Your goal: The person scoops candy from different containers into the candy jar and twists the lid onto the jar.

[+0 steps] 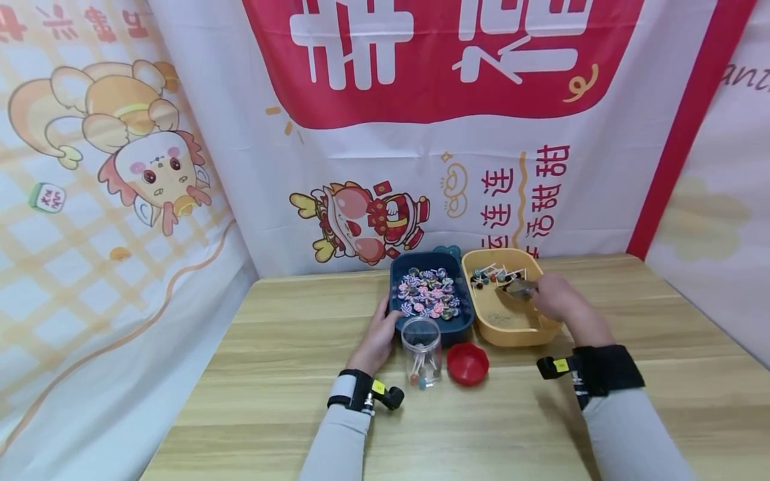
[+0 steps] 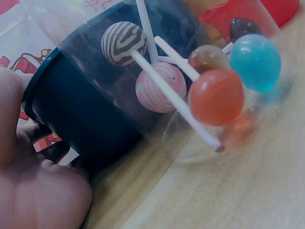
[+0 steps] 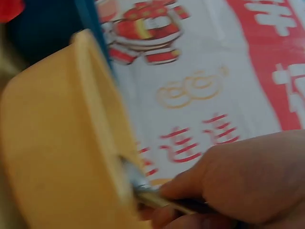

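Note:
At the side of a dark blue bin point(image 1: 460, 332), my left hand point(image 1: 379, 337) grips its near left wall. Pink, striped and dark lollipops point(image 1: 428, 294) lie heaped inside. Just in front, a clear plastic jar point(image 1: 422, 357) contains several lollipops, among them an orange one point(image 2: 217, 98) and a blue one point(image 2: 256, 62). My right hand point(image 1: 556, 297) holds a metal scoop point(image 1: 519, 288) by its handle, its head down in the yellow bin point(image 1: 511, 337). Lollipops with white sticks point(image 1: 496, 274) lie toward that bin's far end. The yellow wall hides the scoop's head in the right wrist view.
A red scalloped lid point(image 1: 467, 364) lies on the wooden table point(image 1: 289, 394), right of the jar and before the bins. Behind the bins hangs a printed cloth point(image 1: 361, 157). The two bins stand side by side.

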`<state>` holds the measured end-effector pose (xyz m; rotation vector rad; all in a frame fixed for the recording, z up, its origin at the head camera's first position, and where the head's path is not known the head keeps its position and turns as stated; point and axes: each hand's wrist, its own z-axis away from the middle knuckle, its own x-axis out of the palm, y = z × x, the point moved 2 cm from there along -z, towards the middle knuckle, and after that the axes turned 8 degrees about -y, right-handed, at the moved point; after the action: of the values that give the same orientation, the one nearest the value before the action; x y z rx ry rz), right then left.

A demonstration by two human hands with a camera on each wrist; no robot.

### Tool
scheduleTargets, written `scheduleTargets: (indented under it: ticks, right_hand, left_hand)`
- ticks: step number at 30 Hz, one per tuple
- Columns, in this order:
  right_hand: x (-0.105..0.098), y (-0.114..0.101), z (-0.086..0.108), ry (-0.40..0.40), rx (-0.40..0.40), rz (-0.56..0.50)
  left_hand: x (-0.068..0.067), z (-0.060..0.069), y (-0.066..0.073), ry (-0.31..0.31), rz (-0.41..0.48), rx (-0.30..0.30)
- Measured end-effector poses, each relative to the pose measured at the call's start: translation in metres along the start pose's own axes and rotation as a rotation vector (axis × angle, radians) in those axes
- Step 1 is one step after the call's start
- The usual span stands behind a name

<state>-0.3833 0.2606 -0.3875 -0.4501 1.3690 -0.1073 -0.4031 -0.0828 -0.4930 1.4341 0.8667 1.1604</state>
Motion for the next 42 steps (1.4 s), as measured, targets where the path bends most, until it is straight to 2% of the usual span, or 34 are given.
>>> scheduleTargets:
  ticks: [4,7,12,18,25,29,39,42]
  right_hand:
    - [0.012,0.009,-0.013,0.039,0.042,-0.015]
    - [0.018,0.013,-0.019,0.058,0.039,-0.03]
    - [0.025,0.011,-0.025,0.069,-0.036,-0.016]
    - [0.037,0.005,-0.03,0.141,-0.181,-0.086]
    - [0.043,-0.001,-0.032,0.089,-0.18,-0.069]
    - [0.042,-0.003,-0.031,0.087,-0.203,-0.055]
    - [0.046,0.0,-0.03,0.031,-0.148,-0.079]
    - [0.049,0.0,-0.032,0.03,-0.153,-0.069]
  left_hand:
    - [-0.001,0.001,-0.002,0.006,0.009,-0.005]
    - [0.0,0.002,-0.004,0.006,0.007,0.006]
    - [0.001,0.002,-0.003,0.011,0.009,0.031]
    - [0.003,0.002,-0.001,0.009,0.007,0.023]
    - [0.003,0.002,0.002,0.001,0.002,0.009]
    - [0.002,0.001,0.003,0.003,0.002,0.002]
    - [0.003,0.0,0.002,0.005,0.001,0.001]
    - [0.002,0.001,0.002,0.004,-0.001,0.019]
